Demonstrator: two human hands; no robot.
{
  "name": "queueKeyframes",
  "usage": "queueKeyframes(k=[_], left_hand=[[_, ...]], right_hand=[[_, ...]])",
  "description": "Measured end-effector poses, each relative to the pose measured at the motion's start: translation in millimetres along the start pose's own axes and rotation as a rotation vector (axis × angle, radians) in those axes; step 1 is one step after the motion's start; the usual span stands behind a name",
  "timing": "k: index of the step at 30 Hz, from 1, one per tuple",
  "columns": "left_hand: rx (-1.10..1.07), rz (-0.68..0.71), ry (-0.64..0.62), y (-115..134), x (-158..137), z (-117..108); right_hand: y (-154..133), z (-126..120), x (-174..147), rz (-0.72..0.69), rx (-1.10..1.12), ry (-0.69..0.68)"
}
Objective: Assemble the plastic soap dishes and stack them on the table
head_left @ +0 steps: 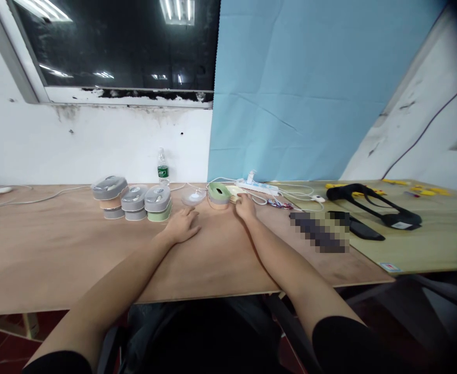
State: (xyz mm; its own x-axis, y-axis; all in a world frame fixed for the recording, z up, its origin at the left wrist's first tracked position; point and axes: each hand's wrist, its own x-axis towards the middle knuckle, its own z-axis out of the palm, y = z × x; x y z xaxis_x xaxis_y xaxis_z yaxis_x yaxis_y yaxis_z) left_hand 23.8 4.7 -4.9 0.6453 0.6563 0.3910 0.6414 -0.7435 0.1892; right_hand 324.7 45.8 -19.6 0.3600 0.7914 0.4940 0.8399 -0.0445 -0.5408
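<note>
My left hand point(182, 224) rests palm down on the wooden table, fingers stretched out and holding nothing. Just left of it stand stacked oval containers point(158, 199) with grey lids, over green, grey or orange parts. Farther right, my right hand point(246, 205) has its fingers closed at the edge of a flat, pale yellow piece point(233, 190), partly hidden by the fingers. Beside that piece sits an oval container point(219, 193) with a green top, a dark slot in it and an orange base. A clear round plastic piece point(194, 196) lies between my hands, toward the wall.
A water bottle point(163, 167) stands by the wall. Behind my right hand lie a white power strip point(258, 187), cables and a bundle of thin wires point(281, 203). A black headband-like frame point(376, 205) and yellow pieces point(427, 190) lie on the right-hand board.
</note>
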Motion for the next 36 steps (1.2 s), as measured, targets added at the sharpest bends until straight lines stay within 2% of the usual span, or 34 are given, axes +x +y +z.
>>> queueKeyframes(k=[5,9,13,16,18,21,24,26,29,32,34,36], left_hand=[[0.029,-0.148,0.079,3.9,24.5,11.1],[0.040,-0.180,0.090,2.0,29.0,12.5],[-0.016,-0.131,0.091,-6.8,18.8,6.9],[-0.106,-0.103,0.145,-12.5,11.8,3.0],[-0.211,-0.132,0.212,-13.9,10.7,2.8],[-0.402,-0.200,0.358,-13.7,12.9,4.6],[-0.526,-0.155,0.548,-13.2,14.8,4.6],[-0.539,-0.145,0.614,-13.2,14.6,2.9],[-0.463,-0.212,0.553,-13.2,13.5,0.4],[-0.371,-0.265,0.380,-13.3,13.6,0.3],[-0.334,-0.300,0.280,-13.6,13.9,1.2],[-0.289,-0.322,0.211,-13.9,13.9,2.3]], right_hand=[[-1.8,-1.7,1.9,0.061,-0.013,0.034],[-5.4,-3.9,2.5,0.079,0.021,0.086],[-17.9,-15.1,-0.8,-0.001,0.086,0.242],[-35.7,-24.6,-8.8,-0.108,0.140,0.328],[-50.0,-26.2,-18.6,-0.194,0.197,0.295],[-70.6,-18.2,-37.8,-0.316,0.361,0.132],[-83.9,-2.9,-53.3,-0.339,0.524,-0.063],[-86.0,5.9,-57.5,-0.353,0.550,-0.169],[-80.5,11.4,-55.1,-0.380,0.465,-0.279],[-72.8,7.9,-49.5,-0.414,0.327,-0.318],[-70.7,3.1,-46.9,-0.450,0.268,-0.275],[-71.1,-1.5,-45.1,-0.468,0.245,-0.176]])
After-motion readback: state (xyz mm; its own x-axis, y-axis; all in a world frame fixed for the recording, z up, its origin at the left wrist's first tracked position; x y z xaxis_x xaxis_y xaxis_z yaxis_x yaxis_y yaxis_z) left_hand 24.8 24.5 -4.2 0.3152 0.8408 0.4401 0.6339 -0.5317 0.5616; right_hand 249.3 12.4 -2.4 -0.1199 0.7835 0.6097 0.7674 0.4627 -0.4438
